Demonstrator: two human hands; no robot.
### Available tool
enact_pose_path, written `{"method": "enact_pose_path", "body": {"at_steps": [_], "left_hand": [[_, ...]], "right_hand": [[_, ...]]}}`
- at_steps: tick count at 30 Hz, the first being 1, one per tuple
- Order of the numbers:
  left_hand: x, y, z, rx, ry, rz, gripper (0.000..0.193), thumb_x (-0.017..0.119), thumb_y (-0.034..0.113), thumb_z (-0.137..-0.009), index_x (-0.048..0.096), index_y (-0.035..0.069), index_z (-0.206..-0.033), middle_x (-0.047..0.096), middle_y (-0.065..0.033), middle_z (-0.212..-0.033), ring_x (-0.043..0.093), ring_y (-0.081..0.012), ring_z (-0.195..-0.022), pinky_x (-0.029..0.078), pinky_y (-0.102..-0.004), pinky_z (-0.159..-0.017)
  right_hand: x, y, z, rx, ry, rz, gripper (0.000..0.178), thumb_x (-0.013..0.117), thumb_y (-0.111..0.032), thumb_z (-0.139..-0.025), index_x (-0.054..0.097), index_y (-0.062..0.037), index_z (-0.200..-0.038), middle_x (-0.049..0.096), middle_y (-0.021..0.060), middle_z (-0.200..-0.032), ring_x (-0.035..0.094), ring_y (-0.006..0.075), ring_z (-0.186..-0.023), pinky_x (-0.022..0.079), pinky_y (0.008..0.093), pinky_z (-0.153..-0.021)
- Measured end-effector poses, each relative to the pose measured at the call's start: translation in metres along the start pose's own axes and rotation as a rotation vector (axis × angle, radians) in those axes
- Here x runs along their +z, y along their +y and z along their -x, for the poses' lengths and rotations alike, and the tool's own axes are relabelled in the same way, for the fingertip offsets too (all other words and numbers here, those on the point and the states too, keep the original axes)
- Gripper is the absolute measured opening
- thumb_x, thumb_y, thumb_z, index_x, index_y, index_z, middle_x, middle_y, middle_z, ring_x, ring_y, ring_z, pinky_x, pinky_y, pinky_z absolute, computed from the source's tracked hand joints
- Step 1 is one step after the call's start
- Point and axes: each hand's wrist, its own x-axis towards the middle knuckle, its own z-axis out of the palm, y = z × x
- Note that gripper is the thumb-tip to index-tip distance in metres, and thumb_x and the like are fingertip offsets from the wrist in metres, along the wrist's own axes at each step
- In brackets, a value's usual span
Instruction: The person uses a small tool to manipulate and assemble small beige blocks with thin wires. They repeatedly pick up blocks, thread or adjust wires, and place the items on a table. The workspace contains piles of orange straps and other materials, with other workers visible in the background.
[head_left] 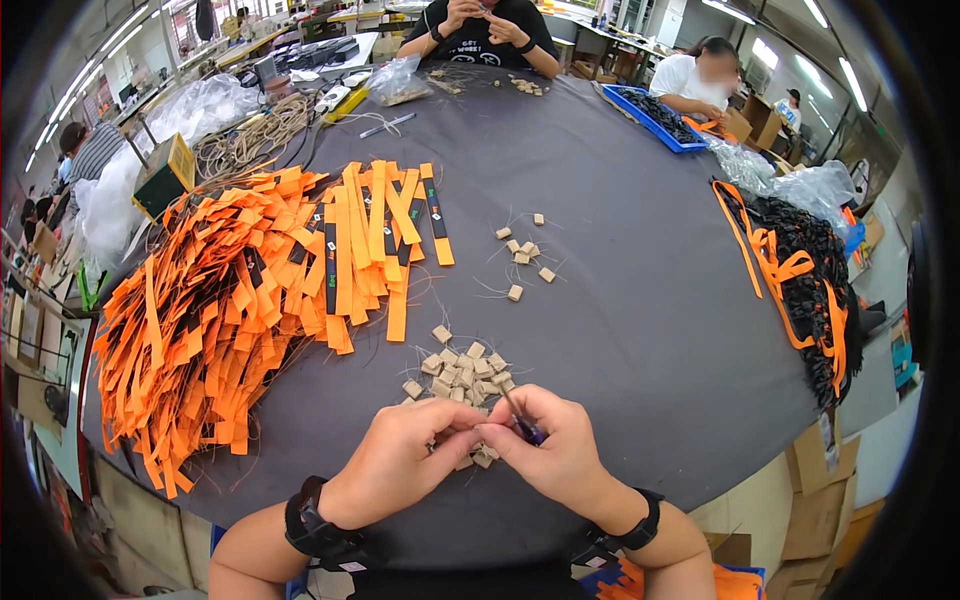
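My two hands meet over the near middle of the table, just in front of a pile of small tan blocks with thin threads sticking out. My right hand is closed around a small tool with a dark purple handle and a thin shaft; its exact kind is hard to tell. With thumb and fingers pinched, my left hand touches the right fingertips. What it pinches is too small and hidden to make out. A few more tan blocks lie scattered farther off.
A big heap of orange and black fabric strips covers the left side. Rope and a plastic bag lie behind it. Black cords with orange straps sit at the right edge, near a blue tray. Other people work at the far side.
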Motion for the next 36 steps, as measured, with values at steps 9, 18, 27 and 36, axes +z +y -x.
{"method": "enact_pose_path", "body": {"at_steps": [9,18,27,36], "left_hand": [[0.009,-0.023,0.004,-0.212,-0.119,0.806,0.03,0.058,0.005,-0.094,0.058,-0.001,-0.123,0.068,-0.0055,-0.098,0.062,-0.0073,-0.081,0.052,-0.0213,-0.073],[0.01,-0.026,0.002,-0.213,-0.12,0.851,0.031,0.058,0.005,-0.093,0.056,0.0,-0.124,0.067,-0.005,-0.096,0.063,-0.0084,-0.084,0.052,-0.0214,-0.073],[0.003,-0.028,0.002,-0.209,-0.088,1.006,0.029,0.055,0.005,-0.095,0.053,-0.002,-0.123,0.063,-0.0097,-0.108,0.063,-0.0153,-0.094,0.052,-0.0293,-0.086],[-0.003,-0.02,-0.001,-0.201,-0.061,1.019,0.029,0.054,0.005,-0.095,0.05,-0.003,-0.122,0.062,-0.019,-0.11,0.064,-0.0253,-0.101,0.051,-0.0373,-0.092]], "right_hand": [[-0.004,0.005,-0.003,0.293,-0.054,-0.665,0.011,0.063,-0.011,-0.091,0.058,-0.0007,-0.091,0.064,0.0071,-0.074,0.05,0.0063,-0.049,0.036,0.0197,-0.042],[-0.002,0.013,-0.002,0.359,-0.074,-0.747,0.013,0.063,-0.012,-0.092,0.058,-0.0016,-0.095,0.058,0.003,-0.071,0.045,0.0049,-0.049,0.034,0.0191,-0.042],[-0.004,0.011,-0.005,-0.229,0.178,0.068,0.031,0.069,-0.019,-0.085,0.06,-0.0041,-0.11,0.061,0.0025,-0.081,0.058,0.0134,-0.061,0.047,0.0265,-0.055],[-0.013,-0.004,0.0,-0.459,0.231,0.681,0.032,0.072,-0.014,-0.076,0.068,-0.0103,-0.108,0.055,0.0014,-0.069,0.054,0.0193,-0.053,0.042,0.0301,-0.049]]}}
